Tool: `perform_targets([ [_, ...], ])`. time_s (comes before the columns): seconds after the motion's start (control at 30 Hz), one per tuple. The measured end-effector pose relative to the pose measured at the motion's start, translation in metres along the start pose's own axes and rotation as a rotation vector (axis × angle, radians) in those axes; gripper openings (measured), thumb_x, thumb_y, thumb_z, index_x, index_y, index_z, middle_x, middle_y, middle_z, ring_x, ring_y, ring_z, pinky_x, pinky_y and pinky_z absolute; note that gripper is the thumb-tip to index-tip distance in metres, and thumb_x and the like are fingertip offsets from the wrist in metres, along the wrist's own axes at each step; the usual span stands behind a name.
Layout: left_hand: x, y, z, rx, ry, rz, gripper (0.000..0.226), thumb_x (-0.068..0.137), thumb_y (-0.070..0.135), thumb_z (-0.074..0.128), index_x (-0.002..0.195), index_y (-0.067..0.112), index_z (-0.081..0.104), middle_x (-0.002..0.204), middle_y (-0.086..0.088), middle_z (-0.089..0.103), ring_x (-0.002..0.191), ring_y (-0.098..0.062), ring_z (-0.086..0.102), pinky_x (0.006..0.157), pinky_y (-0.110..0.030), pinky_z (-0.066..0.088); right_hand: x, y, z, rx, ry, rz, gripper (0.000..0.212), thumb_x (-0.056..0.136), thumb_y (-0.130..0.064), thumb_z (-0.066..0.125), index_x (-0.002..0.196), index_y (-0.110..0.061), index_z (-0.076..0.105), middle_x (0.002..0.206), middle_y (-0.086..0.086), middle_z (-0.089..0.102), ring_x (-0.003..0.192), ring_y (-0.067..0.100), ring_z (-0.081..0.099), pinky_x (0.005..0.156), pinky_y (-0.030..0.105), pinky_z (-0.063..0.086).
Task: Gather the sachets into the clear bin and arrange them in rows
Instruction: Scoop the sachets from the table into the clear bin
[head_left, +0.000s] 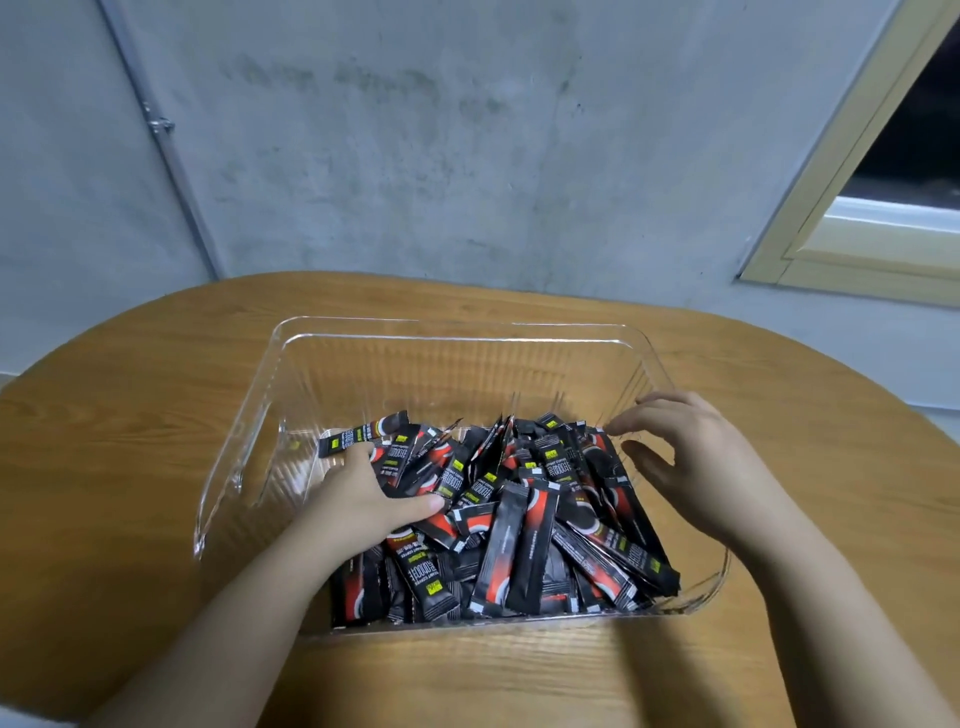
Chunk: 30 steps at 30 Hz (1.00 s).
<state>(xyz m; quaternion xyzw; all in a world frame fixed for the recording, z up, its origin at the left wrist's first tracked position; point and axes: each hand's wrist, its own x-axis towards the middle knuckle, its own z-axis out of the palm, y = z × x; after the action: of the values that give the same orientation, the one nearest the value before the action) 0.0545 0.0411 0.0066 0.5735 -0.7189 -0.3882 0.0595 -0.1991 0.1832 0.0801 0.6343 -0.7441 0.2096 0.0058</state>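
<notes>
Head view, read from the near edge of the table (156, 597) to its far edge. Two bare forearms cross the near edge and reach into the clear bin (249, 431), which stands on the wood at about the middle of the table.

Near wall of the bin: the sachets (524, 545), black sticks with red and yellow print, lie heaped against it. Several point roughly from near to far, but they overlap, cross and tilt; no clean row can be made out.

Middle of the bin: the left hand (374, 499) rests palm-down on the pile toward the bin's left side, fingers spread and slightly bent, pressing on or sweeping the sachets; whether any sachet is pinched beneath it cannot be told. The right hand (680, 462) hovers at the bin's right wall, fingers loosely curved and parted, fingertips close to the upright sachet ends there, holding nothing visible.

Far part of the bin: the floor is bare and the far wall stands free of sachets. Beyond lie the table's far edge, a grey wall and a window frame at upper right.

Progress, as a judgement: no sachet shows on the table outside the bin, so gathering appears finished; arranging in rows is barely begun and forms the bulk of what remains.
</notes>
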Motion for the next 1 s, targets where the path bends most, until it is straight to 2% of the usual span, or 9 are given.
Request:
perform_targets([
  [0.13,0.003,0.011,0.005,-0.061,0.022,0.056,0.099,0.071,0.052,0.075,0.145,0.019,0.019,0.145,-0.001,0.039,0.110,-0.016,0.048,0.084,-0.028,0.037,-0.001,0.001,0.000,-0.019,-0.018,-0.002,0.021,0.080,-0.012,0.071,0.097,-0.024,0.074,0.087,-0.017,0.059,0.107,0.015,0.050,0.087,0.019,0.031],
  [0.3,0.008,0.018,0.013,-0.150,0.021,0.149,0.091,0.076,0.046,0.074,0.147,0.027,0.020,0.145,0.004,0.040,0.126,-0.016,0.044,0.094,-0.028,0.037,-0.002,0.000,0.001,-0.027,0.009,-0.016,0.017,0.079,-0.013,0.073,0.093,-0.022,0.075,0.088,-0.009,0.067,0.101,0.019,0.054,0.084,0.021,0.033],
  [0.57,0.009,0.033,0.010,-0.281,0.070,0.249,0.072,0.081,0.022,0.073,0.141,0.029,0.035,0.132,0.011,0.049,0.108,0.001,0.048,0.079,-0.011,0.037,-0.003,0.003,0.006,-0.033,0.050,-0.048,0.017,0.075,-0.013,0.077,0.090,-0.021,0.075,0.084,-0.010,0.066,0.094,0.019,0.055,0.079,0.023,0.037],
  [0.7,0.003,0.046,0.012,-0.249,0.096,0.312,0.072,0.085,0.022,0.069,0.145,0.028,0.030,0.146,0.008,0.039,0.126,-0.006,0.042,0.093,-0.018,0.030,-0.003,0.004,0.007,-0.033,0.066,-0.059,0.015,0.076,-0.013,0.077,0.087,-0.022,0.074,0.082,-0.012,0.066,0.091,0.016,0.054,0.077,0.021,0.035],
  [0.83,0.000,0.060,0.024,-0.188,0.067,0.350,0.067,0.090,0.029,0.060,0.146,0.033,0.024,0.149,0.011,0.033,0.078,0.009,0.049,0.068,-0.005,0.041,-0.003,0.005,0.008,-0.039,0.063,-0.051,0.014,0.077,-0.013,0.076,0.087,-0.023,0.074,0.083,-0.013,0.067,0.092,0.014,0.052,0.076,0.017,0.032],
  [0.87,0.000,0.063,0.028,-0.198,0.056,0.356,0.066,0.091,0.033,0.058,0.146,0.034,0.022,0.150,0.012,0.032,0.085,0.005,0.054,0.075,-0.010,0.047,-0.003,0.004,0.008,-0.042,0.061,-0.049,0.014,0.078,-0.013,0.075,0.088,-0.023,0.074,0.084,-0.013,0.067,0.092,0.014,0.052,0.076,0.017,0.031],
  [0.93,-0.002,0.070,0.036,-0.215,0.036,0.355,0.064,0.092,0.040,0.054,0.147,0.036,0.020,0.151,0.011,0.031,0.114,-0.017,0.056,0.097,-0.038,0.048,-0.003,0.003,0.008,-0.056,0.059,-0.053,0.014,0.078,-0.013,0.076,0.088,-0.023,0.074,0.084,-0.012,0.068,0.092,0.014,0.053,0.077,0.017,0.031],
  [0.97,-0.003,0.073,0.040,-0.213,0.031,0.358,0.063,0.093,0.042,0.051,0.147,0.037,0.020,0.152,0.010,0.031,0.118,-0.021,0.054,0.101,-0.043,0.044,-0.003,0.003,0.008,-0.061,0.061,-0.055,0.014,0.078,-0.013,0.076,0.088,-0.023,0.074,0.084,-0.012,0.068,0.092,0.015,0.054,0.077,0.018,0.032],
  [1.0,-0.004,0.077,0.043,-0.209,0.033,0.369,0.061,0.094,0.042,0.048,0.148,0.036,0.020,0.152,0.009,0.030,0.114,-0.013,0.055,0.103,-0.037,0.041,-0.003,0.003,0.008,-0.066,0.061,-0.053,0.014,0.078,-0.013,0.076,0.088,-0.023,0.074,0.083,-0.011,0.068,0.092,0.015,0.054,0.077,0.018,0.032],
])
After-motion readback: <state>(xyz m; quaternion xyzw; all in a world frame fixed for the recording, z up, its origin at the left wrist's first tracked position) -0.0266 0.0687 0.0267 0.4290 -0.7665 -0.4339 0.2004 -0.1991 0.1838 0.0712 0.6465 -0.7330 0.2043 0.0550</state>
